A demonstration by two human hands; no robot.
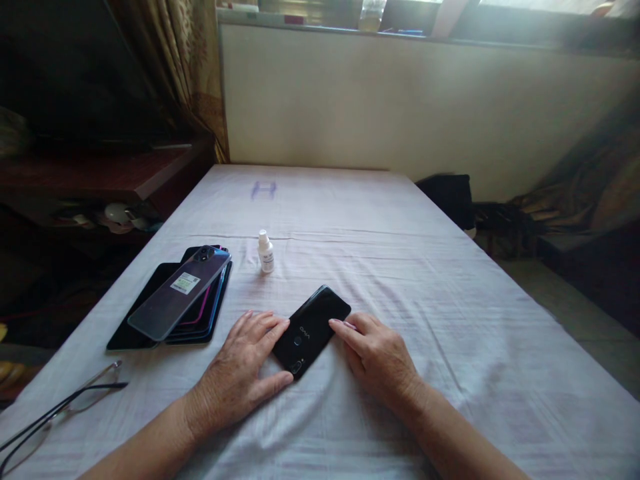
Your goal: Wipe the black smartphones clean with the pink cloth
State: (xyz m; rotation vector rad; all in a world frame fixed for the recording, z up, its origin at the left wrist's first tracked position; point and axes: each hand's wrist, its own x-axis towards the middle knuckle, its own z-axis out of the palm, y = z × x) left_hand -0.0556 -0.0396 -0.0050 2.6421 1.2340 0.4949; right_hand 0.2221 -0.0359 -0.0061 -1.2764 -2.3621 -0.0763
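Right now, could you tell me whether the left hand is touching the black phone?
Touching. The head view shows the left hand flat on the cloth, its fingertips and thumb against the black phone's left edge.

Daylight from window [525,7] at top, glare there; left side dark; table [450,300] evenly lit; edges stretched.

A stack of phones [173,300] lies on the sheet [450,320]. A small white bottle [265,252] stands nearby. Glasses [55,410] rest at the left edge.

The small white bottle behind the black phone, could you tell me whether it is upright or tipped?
Upright: the small white bottle stands on its base, cap on top.
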